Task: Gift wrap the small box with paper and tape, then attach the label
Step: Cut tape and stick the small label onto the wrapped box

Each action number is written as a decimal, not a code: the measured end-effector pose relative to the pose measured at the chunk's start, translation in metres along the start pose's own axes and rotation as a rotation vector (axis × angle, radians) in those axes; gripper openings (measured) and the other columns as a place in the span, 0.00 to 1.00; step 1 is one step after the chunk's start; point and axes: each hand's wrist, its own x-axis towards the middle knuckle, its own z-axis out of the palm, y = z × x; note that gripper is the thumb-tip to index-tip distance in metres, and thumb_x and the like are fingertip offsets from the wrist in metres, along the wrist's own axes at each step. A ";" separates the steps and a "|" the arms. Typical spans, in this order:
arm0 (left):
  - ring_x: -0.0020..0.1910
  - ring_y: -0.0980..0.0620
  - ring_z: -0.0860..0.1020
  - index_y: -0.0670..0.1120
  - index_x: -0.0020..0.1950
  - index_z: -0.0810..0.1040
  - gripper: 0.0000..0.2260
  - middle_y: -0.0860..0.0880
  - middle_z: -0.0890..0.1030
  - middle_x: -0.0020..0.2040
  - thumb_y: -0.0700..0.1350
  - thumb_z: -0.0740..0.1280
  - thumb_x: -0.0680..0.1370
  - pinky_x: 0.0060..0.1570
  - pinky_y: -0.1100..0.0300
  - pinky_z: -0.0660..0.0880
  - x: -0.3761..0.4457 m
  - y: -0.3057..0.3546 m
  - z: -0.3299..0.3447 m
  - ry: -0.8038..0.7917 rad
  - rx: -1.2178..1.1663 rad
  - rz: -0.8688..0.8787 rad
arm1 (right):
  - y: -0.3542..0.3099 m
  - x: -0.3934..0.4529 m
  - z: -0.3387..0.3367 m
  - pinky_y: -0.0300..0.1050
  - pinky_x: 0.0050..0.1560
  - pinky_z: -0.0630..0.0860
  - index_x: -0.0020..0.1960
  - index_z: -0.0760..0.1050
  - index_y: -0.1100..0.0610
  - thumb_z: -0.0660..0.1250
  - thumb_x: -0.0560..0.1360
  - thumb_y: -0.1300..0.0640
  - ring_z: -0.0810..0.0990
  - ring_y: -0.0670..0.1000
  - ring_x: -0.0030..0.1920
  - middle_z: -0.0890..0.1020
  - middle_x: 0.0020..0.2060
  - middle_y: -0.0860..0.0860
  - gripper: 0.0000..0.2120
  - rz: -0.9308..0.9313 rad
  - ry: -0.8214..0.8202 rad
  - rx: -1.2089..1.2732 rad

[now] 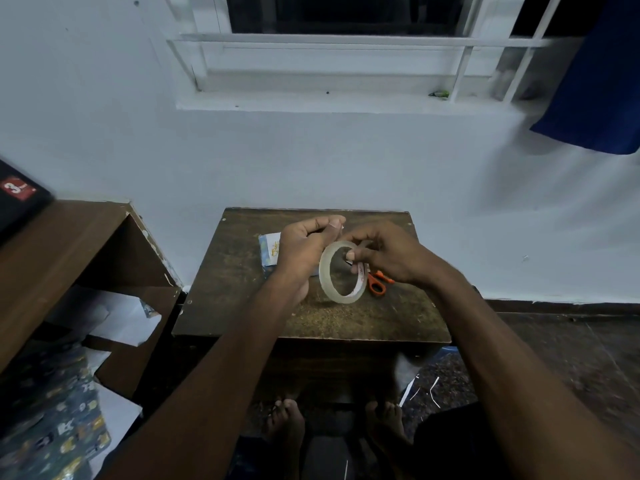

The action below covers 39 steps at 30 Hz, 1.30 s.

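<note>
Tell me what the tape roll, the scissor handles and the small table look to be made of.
Tape roll: clear glossy plastic film, since the table shows through it; the inner ring looks like white printed card or plastic.
Scissor handles: smooth orange plastic, judging by the even bright colour; the blades are hidden behind the right hand.
Small table: dark brown wood or laminated board, matt, scuffed and speckled.

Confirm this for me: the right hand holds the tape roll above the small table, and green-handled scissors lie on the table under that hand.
Not quite: the head view shows the scissors have orange handles, not green. The rest stands: the right hand holds the tape roll above the small table, with the scissors on the table under that hand.
</note>
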 end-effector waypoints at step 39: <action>0.52 0.58 0.85 0.50 0.47 0.89 0.02 0.57 0.88 0.48 0.43 0.76 0.79 0.56 0.59 0.80 0.002 0.007 -0.017 -0.016 0.377 0.369 | 0.014 0.008 0.016 0.54 0.51 0.85 0.50 0.88 0.59 0.67 0.74 0.76 0.88 0.58 0.47 0.89 0.42 0.52 0.17 0.126 0.131 0.088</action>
